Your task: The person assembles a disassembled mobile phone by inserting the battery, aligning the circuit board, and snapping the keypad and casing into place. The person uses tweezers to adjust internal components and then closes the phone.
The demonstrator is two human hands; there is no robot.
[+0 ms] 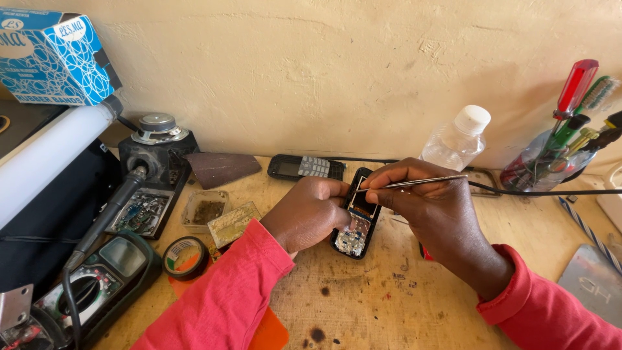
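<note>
A small black phone (pixel 358 220) lies opened on the worn wooden bench (pixel 363 304), its circuit board exposed. My left hand (pixel 310 210) curls around the phone's left side and steadies it. My right hand (pixel 427 201) pinches thin metal tweezers (pixel 414 183), whose tips touch the phone's upper part. Both arms wear red sleeves.
A second black keypad phone (pixel 304 166) lies by the wall. A clear plastic bottle (pixel 457 139) stands behind my right hand. Screwdrivers (pixel 570 104) fill a holder at right. At left are a soldering stand (pixel 155 152), a multimeter (pixel 97 279), a tape roll (pixel 183 255) and a blue box (pixel 52 55).
</note>
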